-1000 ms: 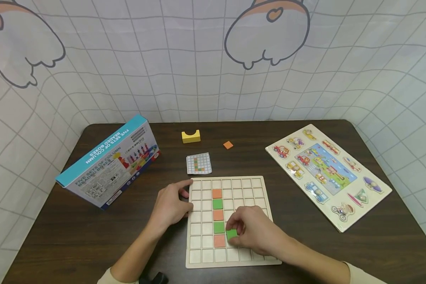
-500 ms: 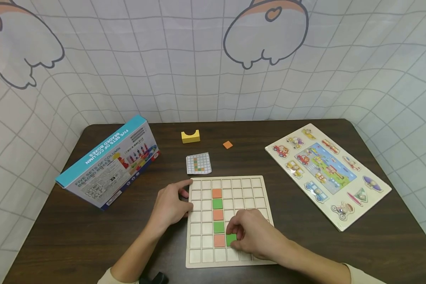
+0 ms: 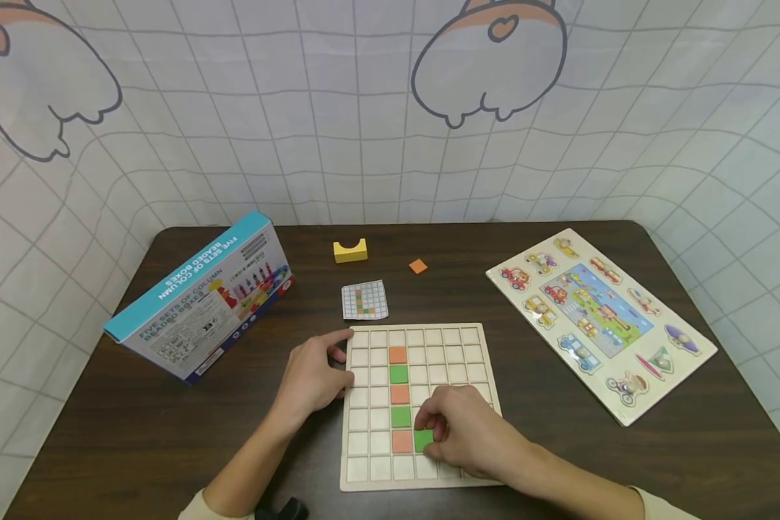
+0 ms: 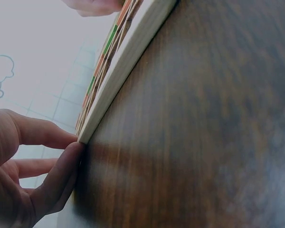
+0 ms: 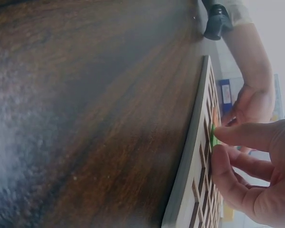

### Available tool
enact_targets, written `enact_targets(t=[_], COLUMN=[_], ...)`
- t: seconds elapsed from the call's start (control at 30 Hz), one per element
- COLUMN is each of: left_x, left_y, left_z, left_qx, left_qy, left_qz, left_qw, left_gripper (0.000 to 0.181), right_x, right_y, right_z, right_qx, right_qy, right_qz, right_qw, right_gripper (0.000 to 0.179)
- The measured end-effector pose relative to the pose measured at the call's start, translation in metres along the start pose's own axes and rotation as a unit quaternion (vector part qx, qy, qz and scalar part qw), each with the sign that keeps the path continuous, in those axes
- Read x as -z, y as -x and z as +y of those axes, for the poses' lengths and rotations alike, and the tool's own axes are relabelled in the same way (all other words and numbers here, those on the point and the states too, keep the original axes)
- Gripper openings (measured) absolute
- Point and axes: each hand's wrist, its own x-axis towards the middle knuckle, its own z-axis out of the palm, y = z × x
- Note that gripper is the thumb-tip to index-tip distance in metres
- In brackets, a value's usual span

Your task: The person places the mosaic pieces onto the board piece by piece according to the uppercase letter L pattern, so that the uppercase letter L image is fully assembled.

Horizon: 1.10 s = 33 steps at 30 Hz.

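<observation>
My right hand (image 3: pixel 464 433) pinches a green square tile (image 3: pixel 422 440) at a cell of the wooden grid board (image 3: pixel 370 468). The tile lies just right of the lowest orange tile (image 3: pixel 401 441); in the right wrist view its green edge (image 5: pixel 213 135) shows at the fingertips. Above that orange tile, a column of alternating green and orange tiles fills its cells. At the board's left side rests my left hand (image 3: pixel 312 375), index finger and thumb apart and touching the edge. The left wrist view has its fingertips (image 4: pixel 73 145) right at the board's rim.
A small printed grid card (image 3: pixel 365 300) lies behind the board. Farther back are a yellow arch block (image 3: pixel 349 251) and a loose orange tile (image 3: pixel 418 266). A cardboard box (image 3: pixel 201 303) stands left; a picture puzzle board (image 3: pixel 601 325) lies right.
My right hand has brought the green tile slightly toward me, down to the cell beside the lowest orange tile. Over the last half second it barely moves. The left hand stays still.
</observation>
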Motion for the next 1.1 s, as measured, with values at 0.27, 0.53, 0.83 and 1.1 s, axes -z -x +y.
enact_targets(t=[0.27, 0.53, 0.83, 1.1], left_x=[0.000, 0.000, 0.000, 0.000], left_y=[0.000, 0.000, 0.001, 0.002], left_z=[0.000, 0.000, 0.000, 0.000], left_qx=[0.001, 0.003, 0.000, -0.008], left_qy=[0.001, 0.008, 0.012, 0.012], left_qz=[0.000, -0.002, -0.005, -0.002], left_qw=[1.0000, 1.0000, 0.9999, 0.9999], left_gripper=[0.075, 0.074, 0.074, 0.073], right_x=[0.000, 0.001, 0.006, 0.020], right_y=[0.001, -0.002, -0.007, -0.016], right_z=[-0.001, 0.001, -0.001, 0.002], right_qx=[-0.001, 0.007, -0.016, -0.024], right_qy=[-0.015, -0.024, -0.036, -0.034], right_qz=[-0.004, -0.013, -0.018, -0.010], right_qw=[0.9999, 0.9996, 0.9991, 0.9991], right_gripper=[0.025, 0.026, 0.024, 0.024])
